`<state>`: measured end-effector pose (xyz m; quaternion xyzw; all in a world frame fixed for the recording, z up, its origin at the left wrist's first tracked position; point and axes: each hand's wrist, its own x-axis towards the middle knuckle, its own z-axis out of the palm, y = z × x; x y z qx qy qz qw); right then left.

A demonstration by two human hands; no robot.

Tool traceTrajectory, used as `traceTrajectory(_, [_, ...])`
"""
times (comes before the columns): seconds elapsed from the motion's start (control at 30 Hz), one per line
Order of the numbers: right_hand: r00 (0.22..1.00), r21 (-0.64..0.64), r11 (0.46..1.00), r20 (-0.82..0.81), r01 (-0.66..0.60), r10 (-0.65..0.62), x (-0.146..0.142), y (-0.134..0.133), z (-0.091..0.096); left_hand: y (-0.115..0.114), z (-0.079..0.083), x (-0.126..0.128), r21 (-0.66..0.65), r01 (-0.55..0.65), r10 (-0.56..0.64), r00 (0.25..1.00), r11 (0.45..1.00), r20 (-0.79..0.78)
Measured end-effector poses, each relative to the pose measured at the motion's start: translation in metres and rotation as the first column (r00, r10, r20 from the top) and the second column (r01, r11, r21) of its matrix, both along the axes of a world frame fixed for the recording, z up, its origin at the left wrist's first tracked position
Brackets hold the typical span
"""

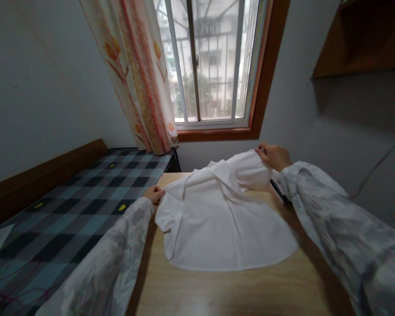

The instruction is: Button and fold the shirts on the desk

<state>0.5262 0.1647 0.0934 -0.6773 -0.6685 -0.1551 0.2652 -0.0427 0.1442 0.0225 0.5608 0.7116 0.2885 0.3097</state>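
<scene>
A white shirt (217, 224) lies spread on a light wooden table (237, 289), its rounded hem toward me. My left hand (154, 193) pinches the shirt's left edge near the table's left side. My right hand (274, 156) is closed on a fold of the shirt's upper part, lifted a little above the table at the far right. Both arms wear pale patterned sleeves.
A bed with a dark checked cover (69, 210) runs along the table's left side. A window (210, 61) with a flowered curtain (141, 74) is ahead. A dark thin object (281, 194) lies by the right wall. A wooden shelf (365, 39) hangs upper right.
</scene>
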Motion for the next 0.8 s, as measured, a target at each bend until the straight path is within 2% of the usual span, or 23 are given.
traceTrajectory(0.07, [0.985,-0.099,0.983,-0.092,-0.154,0.145,-0.002,-0.002,-0.016,-0.001,0.003,-0.006,0.020,-0.028,0.028,1.000,0.999,-0.008])
traceTrajectory(0.1, [0.960,-0.190,0.947,-0.160,-0.260,0.232,-0.006,-0.003,-0.027,-0.002,0.003,-0.006,0.022,-0.026,0.026,1.000,0.999,-0.007])
traceTrajectory(0.13, [0.920,-0.285,0.883,-0.242,-0.372,0.309,-0.012,-0.004,-0.040,-0.004,0.002,-0.005,0.015,-0.017,0.017,1.000,1.000,-0.003])
traceTrajectory(0.2, [0.836,-0.393,0.758,-0.414,-0.521,0.360,-0.029,-0.010,-0.067,-0.009,-0.003,0.004,-0.010,0.058,-0.058,0.998,0.998,0.026])
traceTrajectory(0.3, [0.688,-0.366,0.629,-0.607,-0.686,0.398,-0.063,-0.027,-0.102,-0.020,-0.013,0.023,0.012,0.279,-0.279,0.956,0.960,0.091])
traceTrajectory(0.33, [0.661,-0.334,0.627,-0.632,-0.704,0.405,-0.075,-0.034,-0.111,-0.024,-0.017,0.030,0.039,0.339,-0.341,0.934,0.940,0.107])
traceTrajectory(0.4, [0.631,-0.287,0.630,-0.649,-0.721,0.426,-0.102,-0.049,-0.123,-0.031,-0.026,0.044,0.113,0.382,-0.393,0.913,0.917,0.106])
traceTrajectory(0.5, [0.525,-0.171,0.590,-0.687,-0.789,0.503,-0.144,-0.065,-0.133,-0.041,-0.037,0.061,0.251,0.416,-0.426,0.905,0.874,-0.016])
traceTrajectory(0.57, [0.515,-0.126,0.636,-0.714,-0.761,0.475,-0.175,-0.068,-0.136,-0.044,-0.041,0.068,0.316,0.442,-0.422,0.897,0.839,-0.133])
traceTrajectory(0.63, [0.524,-0.100,0.710,-0.748,-0.697,0.408,-0.205,-0.065,-0.135,-0.047,-0.041,0.072,0.353,0.412,-0.356,0.909,0.840,-0.215])
traceTrajectory(0.67, [0.528,-0.117,0.706,-0.750,-0.698,0.398,-0.218,-0.063,-0.132,-0.049,-0.040,0.073,0.373,0.380,-0.301,0.919,0.846,-0.255])
traceTrajectory(0.7, [0.546,-0.150,0.680,-0.728,-0.717,0.415,-0.228,-0.061,-0.128,-0.051,-0.039,0.073,0.395,0.354,-0.244,0.922,0.848,-0.301])
traceTrajectory(0.77, [0.614,-0.260,0.603,-0.605,-0.754,0.507,-0.238,-0.059,-0.114,-0.058,-0.037,0.069,0.437,0.353,-0.165,0.896,0.828,-0.412])
traceTrajectory(0.8, [0.647,-0.310,0.581,-0.510,-0.753,0.567,-0.235,-0.059,-0.105,-0.062,-0.037,0.066,0.447,0.381,-0.151,0.870,0.809,-0.469])
